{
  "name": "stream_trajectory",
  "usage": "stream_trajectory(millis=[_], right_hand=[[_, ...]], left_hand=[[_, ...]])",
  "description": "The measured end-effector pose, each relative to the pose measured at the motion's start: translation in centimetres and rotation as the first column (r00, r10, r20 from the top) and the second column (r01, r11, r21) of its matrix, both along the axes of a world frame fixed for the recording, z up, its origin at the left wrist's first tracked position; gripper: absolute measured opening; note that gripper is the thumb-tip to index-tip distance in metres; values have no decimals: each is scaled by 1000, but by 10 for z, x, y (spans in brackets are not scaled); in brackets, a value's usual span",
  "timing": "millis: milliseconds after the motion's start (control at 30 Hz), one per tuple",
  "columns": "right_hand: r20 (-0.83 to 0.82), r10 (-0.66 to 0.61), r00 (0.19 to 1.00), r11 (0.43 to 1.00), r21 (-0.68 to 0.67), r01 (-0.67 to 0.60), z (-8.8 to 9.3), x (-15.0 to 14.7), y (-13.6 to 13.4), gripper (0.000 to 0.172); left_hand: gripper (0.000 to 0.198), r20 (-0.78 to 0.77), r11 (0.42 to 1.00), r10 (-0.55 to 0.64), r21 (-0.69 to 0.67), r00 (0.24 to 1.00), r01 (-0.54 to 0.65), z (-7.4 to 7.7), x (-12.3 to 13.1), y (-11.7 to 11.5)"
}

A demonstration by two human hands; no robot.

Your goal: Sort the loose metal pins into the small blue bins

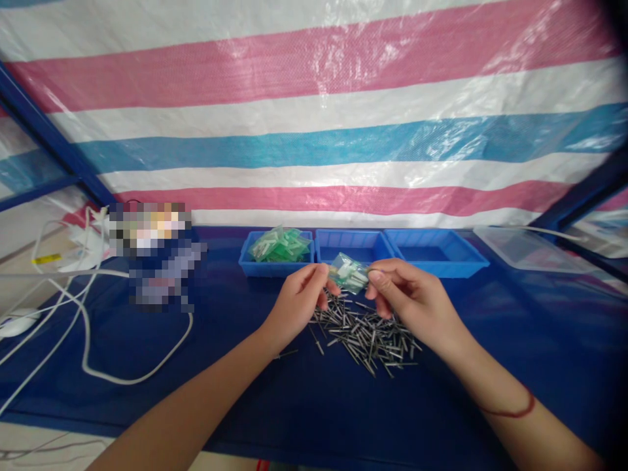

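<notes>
A small clear plastic bag (349, 273) with white and green contents is stretched between my two hands above the table. My left hand (301, 297) pinches its left edge, and my right hand (409, 294) pinches its right edge between thumb and fingers. Beneath and in front of the hands lies a loose pile of thin metal rivets (367, 337). Behind my left hand, a blue bin (275, 269) holds a heap of green-tinted small bags (280, 245). The exact contents of the held bag are too small to tell.
Two more blue bins, a middle one (353, 245) and a right one (436, 252), stand at the back of the blue table (235, 399). A translucent lid (530, 248) lies at right. White cables (86, 327) loop across the left.
</notes>
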State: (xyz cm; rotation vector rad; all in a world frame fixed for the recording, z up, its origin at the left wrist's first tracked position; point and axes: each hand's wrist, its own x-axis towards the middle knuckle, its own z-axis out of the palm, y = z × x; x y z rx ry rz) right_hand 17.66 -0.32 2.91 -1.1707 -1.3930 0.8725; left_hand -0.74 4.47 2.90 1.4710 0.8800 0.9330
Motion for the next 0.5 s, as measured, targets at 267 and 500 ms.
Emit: stream_trajectory(millis=[267, 500], right_hand=[[-89, -20, 996, 999, 31, 23, -4, -8, 1, 21], [-52, -72, 996, 993, 95, 76, -4, -4, 1, 24]], left_hand=[[21, 10, 997, 21, 74, 1000, -22, -7, -1, 4], [22, -124, 861, 180, 500, 976, -95, 3, -14, 15]])
